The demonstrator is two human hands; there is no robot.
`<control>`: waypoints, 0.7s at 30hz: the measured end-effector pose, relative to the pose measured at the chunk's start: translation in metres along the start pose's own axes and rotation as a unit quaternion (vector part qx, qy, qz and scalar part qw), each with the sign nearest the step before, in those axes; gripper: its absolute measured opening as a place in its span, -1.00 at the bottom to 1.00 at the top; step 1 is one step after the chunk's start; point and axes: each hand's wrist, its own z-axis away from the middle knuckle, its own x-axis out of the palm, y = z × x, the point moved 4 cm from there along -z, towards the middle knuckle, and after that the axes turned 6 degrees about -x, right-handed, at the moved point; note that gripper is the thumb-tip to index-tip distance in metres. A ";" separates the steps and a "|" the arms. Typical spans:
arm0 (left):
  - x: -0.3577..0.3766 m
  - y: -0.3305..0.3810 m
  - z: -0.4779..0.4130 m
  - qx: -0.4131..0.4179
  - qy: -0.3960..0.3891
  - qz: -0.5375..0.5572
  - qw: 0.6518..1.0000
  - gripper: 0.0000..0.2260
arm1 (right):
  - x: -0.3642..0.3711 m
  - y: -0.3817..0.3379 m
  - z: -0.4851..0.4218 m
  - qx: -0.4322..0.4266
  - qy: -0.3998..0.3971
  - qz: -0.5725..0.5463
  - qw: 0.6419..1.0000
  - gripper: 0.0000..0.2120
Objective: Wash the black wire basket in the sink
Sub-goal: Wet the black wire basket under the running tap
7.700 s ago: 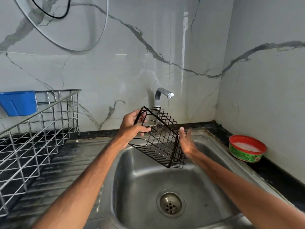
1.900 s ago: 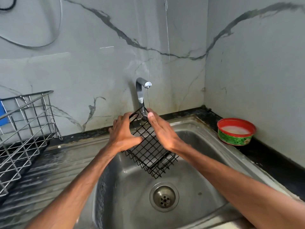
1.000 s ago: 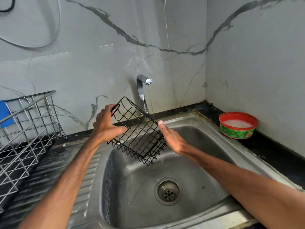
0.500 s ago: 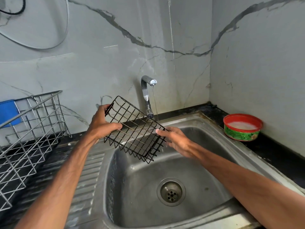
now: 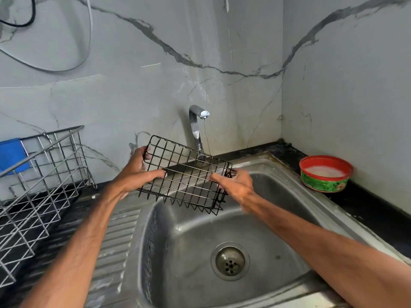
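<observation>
Left edge: a steel dish rack (image 5: 42, 174) sits on the drainboard with a blue tub (image 5: 11, 155) clipped on its far side, nothing black in it. Next over, the left hand (image 5: 135, 172) is closed on the left end of the basket (image 5: 184, 174), thumb across the near face, fingers wrapped behind the wires. The basket is up in the air, tilted with its left end higher, held over the back-left part of the sink (image 5: 289, 196), not touching the basin or the drain (image 5: 230, 261). The tap (image 5: 196, 125) is right behind it and runs a thin stream that drops past the basket's far right edge; can't tell whether the water actually hits the wires. The right hand (image 5: 235, 183) grips the right end, thumb on the near face, fingers curled round the end wires. Far right on the counter is a red-rimmed tub (image 5: 325, 172) with white soapy stuff in it, well apart from both hands. Status as I read it: no suds visible on the wires, no sponge or brush in either hand, so this looks like rinse stage, mid to late in the job. Can't confirm that all faces are rinsed. Likely left: finish turning it under the stream, shake off water, shut the tap, park it, probably in the rack.
</observation>
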 end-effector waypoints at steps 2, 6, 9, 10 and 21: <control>0.004 0.005 0.002 0.027 -0.009 -0.040 0.999 0.04 | -0.006 -0.003 0.002 -0.009 0.031 0.019 0.999 -0.03; 0.004 0.009 0.014 0.009 -0.101 -0.015 0.995 0.15 | -0.018 -0.015 0.009 -0.045 0.064 0.054 0.995 -0.05; -0.001 0.008 0.024 -0.014 -0.109 0.054 0.992 0.12 | -0.028 -0.031 0.011 -0.104 0.075 0.090 0.988 -0.13; 0.001 0.010 0.027 -0.009 -0.107 0.057 0.993 0.14 | -0.031 -0.037 0.011 -0.120 0.079 0.102 0.984 -0.16; 0.052 0.039 0.017 0.021 -0.108 -0.188 0.976 0.13 | -0.029 -0.052 0.019 -0.192 0.024 0.164 0.967 -0.15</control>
